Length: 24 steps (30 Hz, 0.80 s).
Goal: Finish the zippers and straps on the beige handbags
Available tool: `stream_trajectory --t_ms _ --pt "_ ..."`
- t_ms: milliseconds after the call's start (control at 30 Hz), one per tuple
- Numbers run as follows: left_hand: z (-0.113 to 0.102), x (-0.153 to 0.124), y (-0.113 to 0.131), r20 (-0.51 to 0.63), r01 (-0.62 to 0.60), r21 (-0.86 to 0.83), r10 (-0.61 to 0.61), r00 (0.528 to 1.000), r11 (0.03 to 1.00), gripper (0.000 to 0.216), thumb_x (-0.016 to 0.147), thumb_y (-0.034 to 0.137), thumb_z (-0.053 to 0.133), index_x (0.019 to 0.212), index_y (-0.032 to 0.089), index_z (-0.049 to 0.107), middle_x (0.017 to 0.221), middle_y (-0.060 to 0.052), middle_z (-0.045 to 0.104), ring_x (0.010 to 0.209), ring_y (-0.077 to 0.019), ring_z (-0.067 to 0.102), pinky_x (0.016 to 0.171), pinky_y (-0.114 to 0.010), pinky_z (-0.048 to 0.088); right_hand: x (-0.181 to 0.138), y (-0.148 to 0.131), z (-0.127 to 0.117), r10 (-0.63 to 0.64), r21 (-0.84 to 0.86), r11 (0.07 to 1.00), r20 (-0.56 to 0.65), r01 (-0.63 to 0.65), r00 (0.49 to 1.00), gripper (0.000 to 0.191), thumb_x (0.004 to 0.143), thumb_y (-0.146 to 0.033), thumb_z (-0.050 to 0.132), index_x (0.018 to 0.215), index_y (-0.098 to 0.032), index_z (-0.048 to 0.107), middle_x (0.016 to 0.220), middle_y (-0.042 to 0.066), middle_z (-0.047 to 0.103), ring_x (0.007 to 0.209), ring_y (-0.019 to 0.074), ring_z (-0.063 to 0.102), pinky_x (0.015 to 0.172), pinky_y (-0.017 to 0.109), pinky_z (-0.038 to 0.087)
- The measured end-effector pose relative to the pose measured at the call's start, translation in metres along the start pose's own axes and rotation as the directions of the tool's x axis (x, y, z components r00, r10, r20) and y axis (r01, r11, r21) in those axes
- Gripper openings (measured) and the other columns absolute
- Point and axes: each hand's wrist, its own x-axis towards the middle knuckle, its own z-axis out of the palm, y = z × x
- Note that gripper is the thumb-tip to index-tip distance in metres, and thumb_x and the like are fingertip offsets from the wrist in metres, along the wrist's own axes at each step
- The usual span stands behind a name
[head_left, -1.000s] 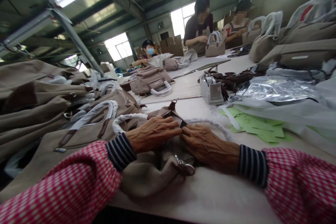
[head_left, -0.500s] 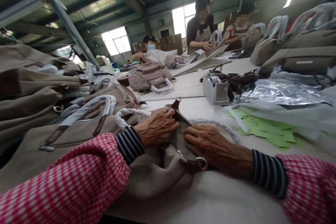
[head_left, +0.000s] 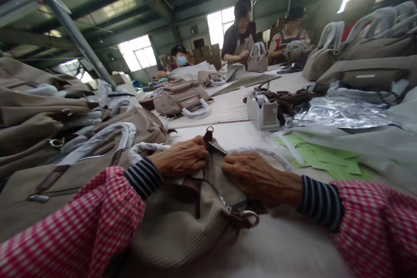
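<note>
A beige handbag (head_left: pixel 182 221) lies on its side on the white table (head_left: pixel 293 247) right in front of me, its zipper running down the middle. My left hand (head_left: pixel 180 158) is closed on the bag's upper edge beside the dark brown strap tab (head_left: pixel 208 135). My right hand (head_left: pixel 257 174) rests closed on the bag's other side, fingers curled against the fabric. A metal ring (head_left: pixel 249 217) on a brown tab hangs at the near end of the zipper. The bag's handles (head_left: pixel 143 150) are wrapped in white paper.
Stacked beige handbags (head_left: pixel 48 130) fill the left. A tape dispenser (head_left: pixel 262 110), brown straps, clear plastic bags (head_left: pixel 342 113) and green paper tags (head_left: pixel 322 156) lie to the right. More bags (head_left: pixel 365 65) pile at far right. Three people (head_left: pixel 239 34) work at the table's far end.
Both hands have spread slightly apart along the bag's zipper. The bag has come nearer to me and its ring end has lifted into view.
</note>
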Motion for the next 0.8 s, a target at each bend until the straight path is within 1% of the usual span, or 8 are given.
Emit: stream_trajectory --t_ms 100,200,267,333,467,533,633,800 --pt "-0.014 -0.001 -0.005 0.093 0.020 -0.111 -0.009 0.996 0.994 0.015 0.099 0.025 0.059 0.103 0.018 0.071 0.112 -0.004 0.069 0.116 -0.0228 0.057 0.106 -0.030 0.041 0.028 0.004 -0.014 0.133 -0.112 0.986 0.061 -0.125 0.989 0.014 0.098 -0.018 0.051 0.104 -0.016 0.063 0.088 0.008 0.071 0.074 0.0204 0.063 0.064 0.033 0.032" --pt "-0.015 -0.003 -0.010 0.105 0.015 -0.167 0.002 0.995 0.986 0.019 0.095 0.025 0.065 0.111 0.019 0.072 0.120 -0.005 0.069 0.122 -0.0237 0.055 0.110 -0.030 0.039 0.052 0.010 -0.019 0.205 -0.204 0.962 0.109 -0.180 0.973 0.018 0.098 -0.022 0.049 0.100 -0.018 0.067 0.086 0.010 0.073 0.077 0.0235 0.069 0.061 0.032 0.030" --pt "-0.008 -0.005 -0.010 0.060 0.010 -0.176 0.001 0.998 0.984 0.019 0.095 0.025 0.065 0.111 0.017 0.073 0.119 -0.006 0.069 0.123 -0.0246 0.055 0.111 -0.031 0.039 0.059 0.013 -0.017 0.202 -0.226 0.959 0.124 -0.171 0.971 0.022 0.099 -0.025 0.047 0.100 -0.018 0.068 0.088 0.011 0.075 0.081 0.0251 0.072 0.062 0.032 0.032" --pt "0.003 -0.006 -0.009 -0.030 -0.007 -0.168 0.002 1.000 0.986 0.018 0.098 0.026 0.063 0.107 0.016 0.073 0.117 -0.007 0.070 0.121 -0.0251 0.055 0.112 -0.033 0.039 0.062 0.014 -0.014 0.189 -0.240 0.958 0.128 -0.155 0.973 0.025 0.101 -0.028 0.046 0.106 -0.019 0.068 0.092 0.012 0.076 0.084 0.0261 0.073 0.064 0.031 0.036" --pt "0.020 -0.008 -0.003 -0.196 -0.064 -0.121 0.040 0.980 0.991 0.020 0.101 0.022 0.054 0.092 0.016 0.071 0.106 -0.007 0.073 0.114 -0.0243 0.059 0.112 -0.035 0.040 0.071 0.013 -0.014 0.217 -0.265 0.951 0.197 -0.161 0.956 0.025 0.101 -0.029 0.048 0.107 -0.016 0.069 0.093 0.015 0.077 0.086 0.0270 0.074 0.068 0.031 0.043" --pt "0.025 -0.008 -0.003 -0.235 -0.077 -0.096 0.053 0.971 0.992 0.020 0.099 0.018 0.054 0.087 0.016 0.070 0.101 -0.007 0.074 0.110 -0.0240 0.061 0.111 -0.035 0.041 0.080 0.010 -0.017 0.246 -0.265 0.947 0.241 -0.180 0.939 0.024 0.100 -0.027 0.050 0.102 -0.015 0.070 0.093 0.016 0.076 0.087 0.0263 0.074 0.070 0.030 0.044" --pt "0.029 -0.007 -0.006 -0.270 -0.079 -0.062 0.059 0.961 0.995 0.017 0.095 0.017 0.057 0.090 0.016 0.072 0.099 -0.007 0.074 0.107 -0.0242 0.062 0.108 -0.037 0.045 0.094 0.005 -0.018 0.283 -0.275 0.938 0.261 -0.210 0.923 0.020 0.098 -0.024 0.054 0.099 -0.014 0.071 0.094 0.017 0.077 0.088 0.0254 0.075 0.071 0.029 0.045" --pt "0.033 -0.009 -0.011 -0.315 -0.106 -0.053 0.084 0.945 0.993 0.019 0.095 0.017 0.055 0.091 0.017 0.073 0.098 -0.007 0.074 0.107 -0.0234 0.062 0.107 -0.037 0.046 0.095 0.001 -0.005 0.335 -0.298 0.914 0.171 -0.275 0.927 0.019 0.095 -0.023 0.055 0.103 -0.014 0.070 0.099 0.017 0.077 0.091 0.0270 0.074 0.069 0.029 0.045"
